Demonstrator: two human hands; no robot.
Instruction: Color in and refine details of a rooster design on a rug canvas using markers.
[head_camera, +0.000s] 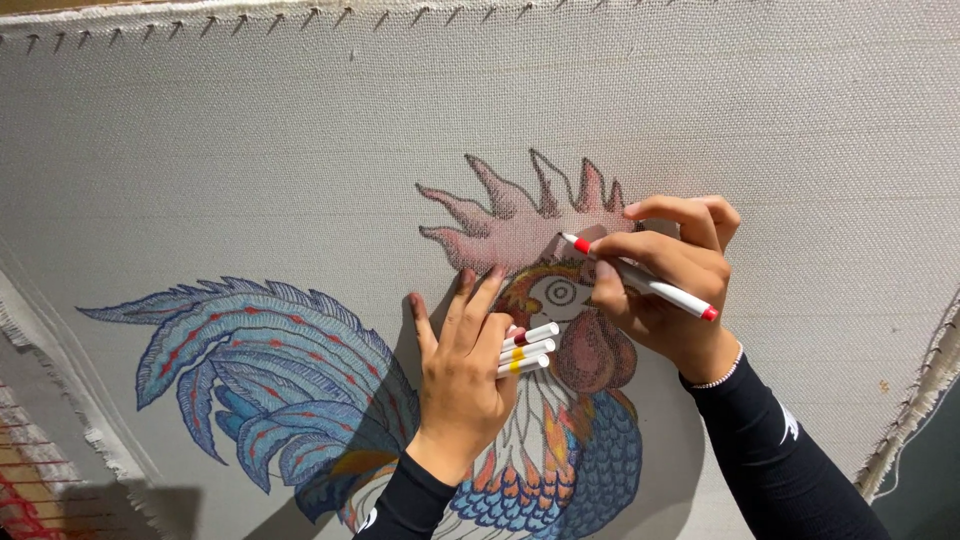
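Nearest us, our left hand (462, 375) lies flat on the woven canvas (250, 130), three spare white markers (527, 350) clamped between its fingers over the rooster drawing (560, 440). Just beyond, our right hand (665, 285) grips a red-tipped marker (640, 278), its tip touching the pink comb (515, 225). Farthest, stitches line the canvas edge.

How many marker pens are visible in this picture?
4. One white red-tipped marker pen is in the right hand; three white marker pens are in the left hand. Others may be hidden.
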